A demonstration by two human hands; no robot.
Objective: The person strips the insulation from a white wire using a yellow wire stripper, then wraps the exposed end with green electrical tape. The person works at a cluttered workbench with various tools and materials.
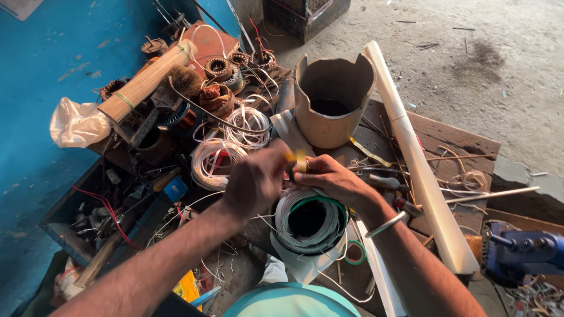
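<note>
- The round stator core wrapped in white and green insulated wire (309, 220) sits on the wooden bench at the middle of the view, just below both hands; its coils look already laid in around the dark bore.
- As a judgement: the winding seems largely in place, while the strip being worked above it is not yet settled, so the binding or insulating step looks unfinished. Loose white wire ends trail out at 6 o'clock of the core.
- The left hand (254, 182) is curled, its fingers drawn together at the tips, pinching one end of a small yellow strip of tape or paper (297, 158). Its back faces the camera, so the finger pads are hidden.
- The right hand (332, 179), with a metal bangle at the wrist, is also closed into a pinch on the same yellow strip, thumb and forefinger meeting the left hand's tips.
- Both hands touch each other at 12 o'clock of the core, just above its rim; whether they touch the core I cannot tell.
- At 12 o'clock of the hands stands a tan cardboard tube with a notched rim (332, 103); at 10 o'clock lie loose coils of white wire (218, 158); at 3 o'clock a long white rolled sheet (420, 164) runs across the bench.
</note>
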